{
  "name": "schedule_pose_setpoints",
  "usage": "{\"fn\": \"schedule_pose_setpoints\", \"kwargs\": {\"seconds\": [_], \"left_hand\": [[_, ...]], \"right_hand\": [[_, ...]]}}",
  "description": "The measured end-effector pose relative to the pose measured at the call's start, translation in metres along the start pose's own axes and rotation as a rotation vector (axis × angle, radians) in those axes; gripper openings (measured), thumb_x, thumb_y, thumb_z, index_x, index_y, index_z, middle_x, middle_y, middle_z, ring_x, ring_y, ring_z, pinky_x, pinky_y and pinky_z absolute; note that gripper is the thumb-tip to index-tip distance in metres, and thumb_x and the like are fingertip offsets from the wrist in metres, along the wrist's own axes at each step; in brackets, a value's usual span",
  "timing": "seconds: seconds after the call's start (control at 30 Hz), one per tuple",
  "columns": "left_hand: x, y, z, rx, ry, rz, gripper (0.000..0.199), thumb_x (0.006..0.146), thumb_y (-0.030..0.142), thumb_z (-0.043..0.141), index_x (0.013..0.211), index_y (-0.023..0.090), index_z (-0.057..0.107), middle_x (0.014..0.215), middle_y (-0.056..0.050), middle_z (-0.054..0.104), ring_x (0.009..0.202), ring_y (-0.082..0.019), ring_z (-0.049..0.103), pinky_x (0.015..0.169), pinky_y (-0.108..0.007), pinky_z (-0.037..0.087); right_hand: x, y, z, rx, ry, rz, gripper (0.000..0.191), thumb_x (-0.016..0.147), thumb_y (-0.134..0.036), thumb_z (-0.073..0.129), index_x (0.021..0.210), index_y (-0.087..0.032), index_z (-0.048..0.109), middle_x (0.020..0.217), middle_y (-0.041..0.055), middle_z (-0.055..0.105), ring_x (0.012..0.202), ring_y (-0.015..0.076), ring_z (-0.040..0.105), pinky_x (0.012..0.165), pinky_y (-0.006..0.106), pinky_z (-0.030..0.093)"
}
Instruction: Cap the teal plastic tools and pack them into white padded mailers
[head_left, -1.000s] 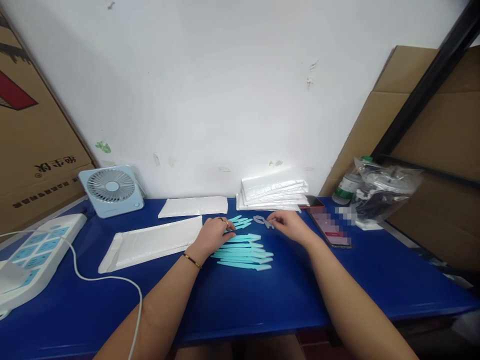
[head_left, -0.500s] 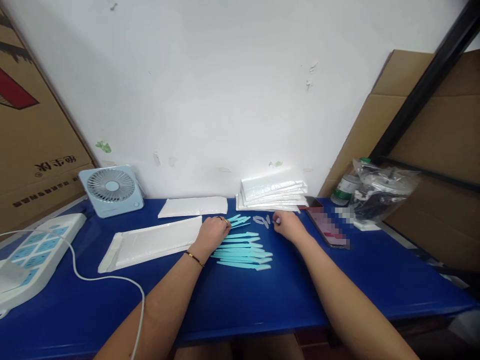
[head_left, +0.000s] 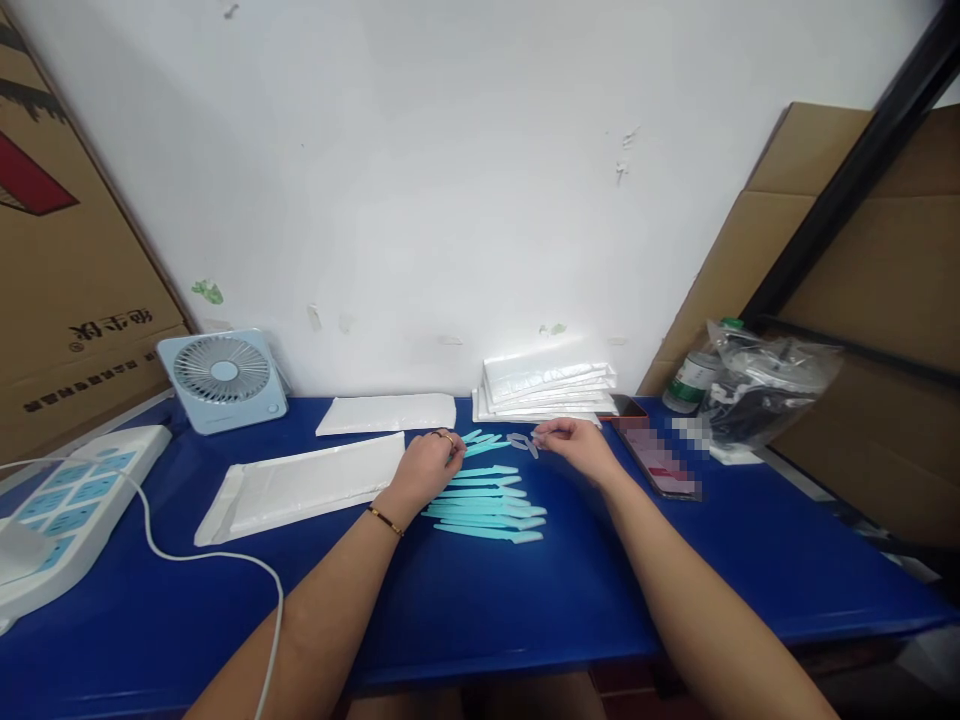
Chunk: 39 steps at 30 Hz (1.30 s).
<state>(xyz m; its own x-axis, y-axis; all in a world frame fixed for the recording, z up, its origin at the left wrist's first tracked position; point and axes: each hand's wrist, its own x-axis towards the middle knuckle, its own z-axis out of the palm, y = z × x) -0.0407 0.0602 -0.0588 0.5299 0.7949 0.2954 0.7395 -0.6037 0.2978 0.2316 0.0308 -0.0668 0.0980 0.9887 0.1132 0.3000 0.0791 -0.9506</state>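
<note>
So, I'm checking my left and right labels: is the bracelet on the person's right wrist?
No, the bracelet is on the wrist of the left hand, while the right hand shows none.

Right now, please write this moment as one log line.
left hand: at turquoise tools | right hand: at translucent pieces | desk: white pouches, fan

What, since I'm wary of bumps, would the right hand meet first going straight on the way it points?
The right hand would probably first meet the small pale plastic pieces just ahead; depth is unclear, so it might pass above them.
</note>
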Motion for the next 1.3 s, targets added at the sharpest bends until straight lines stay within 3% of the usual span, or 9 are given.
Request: {"fn": "schedule_pose_setpoints", "kwargs": {"seconds": [0.1, 0.23, 0.43, 0.7, 0.77, 0.93, 1.03, 1.17, 1.3], "left_hand": [[-0.001, 0.0, -0.001, -0.041, -0.012, -0.018, 0.017, 0.086, 0.023, 0.045, 0.083, 0.019, 0.062, 0.084, -0.002, 0.066, 0.073, -0.015, 0.06, 0.064, -0.024, 0.039], [-0.001, 0.002, -0.003, -0.078, -0.009, -0.021, 0.019, 0.086, 0.025, 0.045, 0.083, 0.019, 0.062, 0.084, -0.003, 0.066, 0.073, -0.015, 0.059, 0.065, -0.024, 0.04], [0.0, 0.002, 0.0, -0.139, -0.019, -0.008, 0.021, 0.087, 0.029, 0.043, 0.082, 0.02, 0.061, 0.082, -0.002, 0.064, 0.071, -0.015, 0.057, 0.063, -0.024, 0.04], [-0.004, 0.006, 0.0, -0.265, -0.117, 0.033, 0.027, 0.088, 0.035, 0.041, 0.083, 0.02, 0.063, 0.077, -0.001, 0.063, 0.069, -0.014, 0.056, 0.06, -0.024, 0.039], [-0.004, 0.006, 0.0, -0.227, -0.129, 0.042, 0.026, 0.088, 0.036, 0.043, 0.082, 0.021, 0.063, 0.078, 0.0, 0.064, 0.07, -0.014, 0.057, 0.061, -0.024, 0.04], [0.0, -0.004, 0.002, 0.038, 0.001, -0.045, 0.019, 0.083, 0.031, 0.053, 0.094, 0.023, 0.065, 0.098, -0.003, 0.066, 0.093, -0.021, 0.059, 0.077, -0.029, 0.043], [0.003, -0.01, 0.006, 0.122, -0.002, -0.068, 0.021, 0.082, 0.029, 0.056, 0.099, 0.023, 0.065, 0.103, -0.004, 0.066, 0.097, -0.022, 0.058, 0.078, -0.03, 0.043], [0.005, -0.011, 0.009, 0.174, -0.051, -0.045, 0.016, 0.085, 0.026, 0.05, 0.086, 0.022, 0.066, 0.089, -0.004, 0.068, 0.085, -0.02, 0.062, 0.073, -0.029, 0.043], [0.005, -0.009, 0.008, 0.242, -0.057, -0.035, 0.021, 0.086, 0.021, 0.045, 0.079, 0.019, 0.064, 0.08, -0.005, 0.067, 0.076, -0.02, 0.062, 0.068, -0.029, 0.042]], "right_hand": [[-0.004, -0.005, 0.006, 0.143, -0.044, 0.044, 0.034, 0.062, -0.034, 0.077, 0.088, -0.015, 0.067, 0.078, 0.0078, 0.073, 0.081, 0.0233, 0.069, 0.074, 0.033, 0.055], [-0.006, -0.011, 0.013, 0.264, -0.037, 0.013, 0.036, 0.062, -0.04, 0.078, 0.086, -0.015, 0.068, 0.076, 0.0067, 0.072, 0.074, 0.0213, 0.07, 0.065, 0.029, 0.055], [-0.007, -0.012, 0.024, 0.129, -0.101, -0.06, 0.034, 0.068, -0.041, 0.073, 0.09, -0.015, 0.07, 0.069, 0.0055, 0.07, 0.064, 0.0166, 0.067, 0.048, 0.02, 0.043], [-0.013, -0.016, 0.03, 0.067, -0.244, -0.068, 0.034, 0.068, -0.042, 0.072, 0.089, -0.015, 0.07, 0.073, 0.0049, 0.07, 0.064, 0.017, 0.066, 0.055, 0.025, 0.046], [-0.01, -0.014, 0.023, -0.021, -0.215, -0.111, 0.033, 0.074, -0.043, 0.066, 0.092, -0.016, 0.069, 0.075, 0.0051, 0.07, 0.064, 0.0166, 0.065, 0.06, 0.027, 0.047], [0.0, -0.001, 0.006, -0.557, 0.085, -0.207, 0.021, 0.077, -0.033, 0.059, 0.087, -0.018, 0.071, 0.076, 0.0044, 0.069, 0.067, 0.0175, 0.061, 0.064, 0.028, 0.045], [0.002, 0.003, 0.01, -0.773, 0.051, -0.209, 0.018, 0.075, -0.031, 0.061, 0.084, -0.019, 0.07, 0.085, 0.0061, 0.069, 0.076, 0.0198, 0.062, 0.068, 0.027, 0.044], [0.002, 0.001, 0.02, -0.985, 0.011, -0.191, 0.012, 0.075, -0.022, 0.058, 0.079, -0.017, 0.069, 0.083, 0.0085, 0.067, 0.076, 0.0205, 0.061, 0.066, 0.027, 0.042], [0.001, 0.003, 0.02, -1.018, 0.027, -0.196, 0.013, 0.068, -0.011, 0.057, 0.075, -0.016, 0.066, 0.08, 0.0076, 0.065, 0.071, 0.019, 0.059, 0.061, 0.026, 0.04]]}}
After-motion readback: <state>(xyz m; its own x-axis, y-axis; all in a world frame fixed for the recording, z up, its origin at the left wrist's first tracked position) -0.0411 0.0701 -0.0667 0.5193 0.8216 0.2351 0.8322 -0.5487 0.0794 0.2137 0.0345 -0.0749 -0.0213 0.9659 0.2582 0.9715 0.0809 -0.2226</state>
